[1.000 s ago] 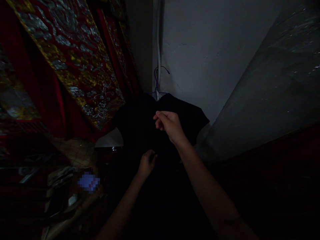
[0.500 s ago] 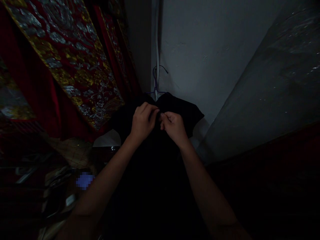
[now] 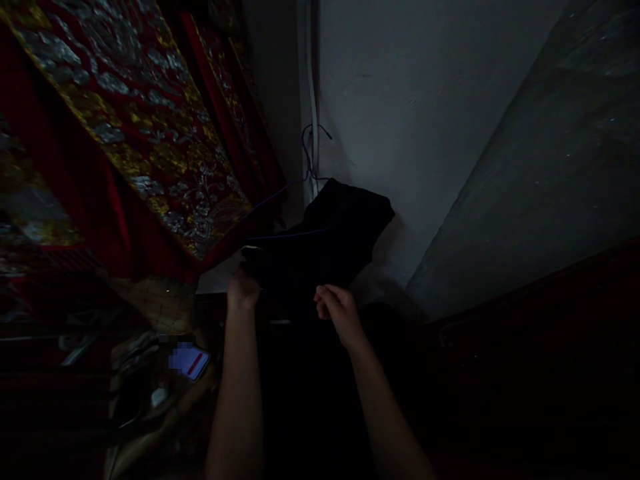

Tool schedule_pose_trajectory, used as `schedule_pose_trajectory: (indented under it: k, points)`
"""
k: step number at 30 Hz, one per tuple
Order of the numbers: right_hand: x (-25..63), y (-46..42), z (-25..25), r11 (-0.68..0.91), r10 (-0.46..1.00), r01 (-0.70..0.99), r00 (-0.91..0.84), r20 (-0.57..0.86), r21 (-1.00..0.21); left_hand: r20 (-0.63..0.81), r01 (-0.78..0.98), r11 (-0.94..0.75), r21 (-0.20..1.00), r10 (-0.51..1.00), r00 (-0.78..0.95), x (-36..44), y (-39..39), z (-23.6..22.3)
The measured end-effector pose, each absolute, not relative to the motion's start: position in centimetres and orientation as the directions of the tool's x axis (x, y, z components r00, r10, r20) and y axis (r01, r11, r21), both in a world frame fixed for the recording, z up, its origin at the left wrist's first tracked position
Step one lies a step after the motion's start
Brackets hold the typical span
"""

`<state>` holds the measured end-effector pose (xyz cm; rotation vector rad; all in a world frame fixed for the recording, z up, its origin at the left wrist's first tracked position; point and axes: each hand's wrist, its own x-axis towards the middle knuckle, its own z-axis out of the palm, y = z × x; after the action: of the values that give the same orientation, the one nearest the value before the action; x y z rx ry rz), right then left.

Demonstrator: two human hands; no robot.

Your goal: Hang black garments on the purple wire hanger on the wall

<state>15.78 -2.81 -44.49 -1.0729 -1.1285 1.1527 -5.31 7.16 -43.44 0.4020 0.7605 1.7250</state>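
A black garment (image 3: pixel 345 220) hangs by one shoulder from a thin purple hanger (image 3: pixel 280 192) against the wall. On the left side the hanger's arm is bare, and the cloth there sags below it. My left hand (image 3: pixel 243 290) is at that slipped side, closed around the dark cloth, its fingertips partly hidden in shadow. Lower at the front, my right hand (image 3: pixel 337 310) is curled with thumb and finger pinched together on the garment. Deep darkness hides the folds between my hands.
Red cloth with gold and silver embroidery (image 3: pixel 170 153) hangs at the left. A pale pipe (image 3: pixel 313 73) runs down the wall (image 3: pixel 410 100) behind the hanger. A lit phone (image 3: pixel 193 363) lies at lower left among dim clutter.
The garment's left shoulder has come off the hanger, baring its arm. My left hand has moved down and left with the cloth; my right hand has dropped lower.
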Motion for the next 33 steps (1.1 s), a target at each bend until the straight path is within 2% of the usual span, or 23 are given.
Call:
schedule_pose_trajectory:
  k: [4,7,10,13,15,17,19,21,24,26,28,30,33]
  points:
    - [17.0,-3.6,-45.3,0.087,0.99,-0.132,0.123,0.071,-0.987,-0.238,-0.718,-0.136,0.682,0.888,-0.394,-3.1,3.5,-47.5]
    - [18.1,-3.6,-46.1,0.059,0.99,-0.081,0.136,0.048,-0.995,-0.214,-0.713,-0.152,0.684,0.894,-0.395,-1.6,1.8,-47.4]
    - [18.2,-3.7,-46.7,0.082,0.982,0.098,0.161,0.097,-0.992,-0.052,-0.676,-0.201,0.709,0.941,-0.334,-0.2,0.6,-45.5]
    - [17.1,-4.1,-46.4,0.253,0.947,0.227,0.139,0.289,-0.94,0.134,-0.545,-0.244,0.802,0.963,-0.234,1.8,-1.3,-43.4]
    - [16.0,-4.3,-45.7,0.345,0.932,0.193,0.046,0.359,-0.919,0.245,-0.374,-0.289,0.881,0.956,-0.161,3.0,-2.6,-42.3]
    - [15.2,-4.2,-44.9,0.376,0.926,0.123,-0.021,0.377,-0.918,0.375,-0.186,-0.388,0.903,0.921,-0.105,3.8,-3.5,-41.6]
    - [15.1,-3.6,-43.9,0.365,0.931,0.074,-0.019,0.365,-0.928,0.51,-0.023,-0.514,0.857,0.855,-0.094,3.8,-3.6,-41.3]
    - [15.8,-2.8,-42.8,0.297,0.955,0.073,-0.018,0.297,-0.952,0.582,0.068,-0.579,0.813,0.81,-0.065,3.0,-3.1,-41.4]
    - [18.0,-1.1,-40.2,0.246,0.966,0.129,-0.118,0.231,-0.961,0.492,0.054,-0.504,0.862,0.858,0.146,1.3,-1.9,-42.3]
    - [19.4,0.8,-38.3,0.381,0.919,0.129,-0.163,0.359,-0.916,0.348,0.087,-0.406,0.91,0.861,0.371,0.3,-1.2,-43.0]
    - [20.3,3.3,-36.8,0.549,0.836,0.118,-0.106,0.539,-0.828,0.229,0.179,-0.366,0.913,0.825,0.517,-0.5,-0.7,-43.3]
    - [20.7,6.3,-36.3,0.588,0.803,0.14,0.02,0.596,-0.797,0.181,0.276,-0.379,0.883,0.818,0.546,-1.3,0.0,-42.9]
    - [21.2,10.3,-36.9,0.404,0.889,0.205,0.142,0.436,-0.891,0.164,0.459,-0.431,0.777,0.842,0.513,-3.5,1.9,-41.4]
